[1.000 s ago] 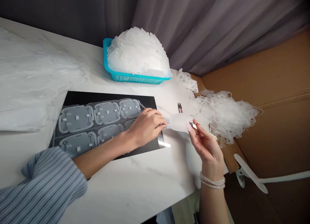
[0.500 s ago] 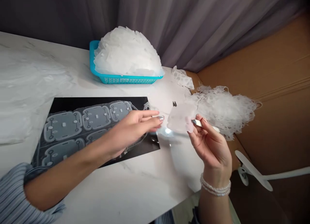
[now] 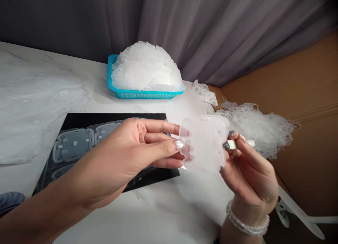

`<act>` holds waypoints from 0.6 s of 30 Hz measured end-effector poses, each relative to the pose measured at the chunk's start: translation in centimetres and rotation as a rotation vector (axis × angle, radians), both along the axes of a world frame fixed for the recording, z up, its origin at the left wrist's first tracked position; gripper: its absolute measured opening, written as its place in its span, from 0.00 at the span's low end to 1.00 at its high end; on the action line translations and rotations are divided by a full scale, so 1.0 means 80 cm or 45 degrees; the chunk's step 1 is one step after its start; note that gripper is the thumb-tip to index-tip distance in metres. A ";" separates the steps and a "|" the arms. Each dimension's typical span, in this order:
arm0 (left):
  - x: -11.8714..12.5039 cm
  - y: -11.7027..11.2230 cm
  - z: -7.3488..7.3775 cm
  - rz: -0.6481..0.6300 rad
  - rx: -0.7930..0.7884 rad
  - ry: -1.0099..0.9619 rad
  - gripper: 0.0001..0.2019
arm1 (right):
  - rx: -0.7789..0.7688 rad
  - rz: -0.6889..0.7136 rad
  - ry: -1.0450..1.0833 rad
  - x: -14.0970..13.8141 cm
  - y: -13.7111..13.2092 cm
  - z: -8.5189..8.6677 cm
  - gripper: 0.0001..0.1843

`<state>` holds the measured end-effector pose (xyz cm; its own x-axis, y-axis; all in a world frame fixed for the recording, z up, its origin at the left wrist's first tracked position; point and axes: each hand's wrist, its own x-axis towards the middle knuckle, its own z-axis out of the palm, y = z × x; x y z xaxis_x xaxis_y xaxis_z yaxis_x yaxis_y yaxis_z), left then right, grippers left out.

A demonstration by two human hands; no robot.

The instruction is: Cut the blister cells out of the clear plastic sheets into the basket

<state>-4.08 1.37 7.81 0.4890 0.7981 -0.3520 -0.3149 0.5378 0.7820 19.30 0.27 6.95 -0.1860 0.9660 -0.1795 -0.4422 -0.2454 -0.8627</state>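
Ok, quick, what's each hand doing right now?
Left hand: closed, gripping the left edge of a translucent piece.
Right hand: closed, holding that piece's right edge and a small white item.

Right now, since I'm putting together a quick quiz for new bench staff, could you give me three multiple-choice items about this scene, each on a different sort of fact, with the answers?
1. Where does the lacy white scrap pile lie relative to the plastic basket?
A. Inside it
B. To its right
C. Underneath it

2. What colour is the basket?
A. Red
B. Black
C. Turquoise

3. What state is the translucent moulded piece in?
A. Lying flat on the table
B. Sitting in the basket
C. Held up between the left hand and right hand

Answers:
1. B, as the pile sits well beyond the basket's right end.
2. C, as its rim shows that colour.
3. C, as it is raised between both hands, clear of the table.
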 end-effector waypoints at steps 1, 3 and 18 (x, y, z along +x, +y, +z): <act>0.000 0.000 -0.001 -0.003 0.003 0.011 0.11 | 0.006 0.017 -0.007 0.000 -0.001 0.000 0.02; -0.001 0.000 -0.001 -0.011 0.010 0.035 0.10 | 0.016 0.038 -0.026 0.000 -0.004 0.001 0.03; 0.003 -0.004 -0.011 -0.012 0.124 0.194 0.26 | 0.159 -0.239 -0.405 0.000 -0.002 -0.001 0.04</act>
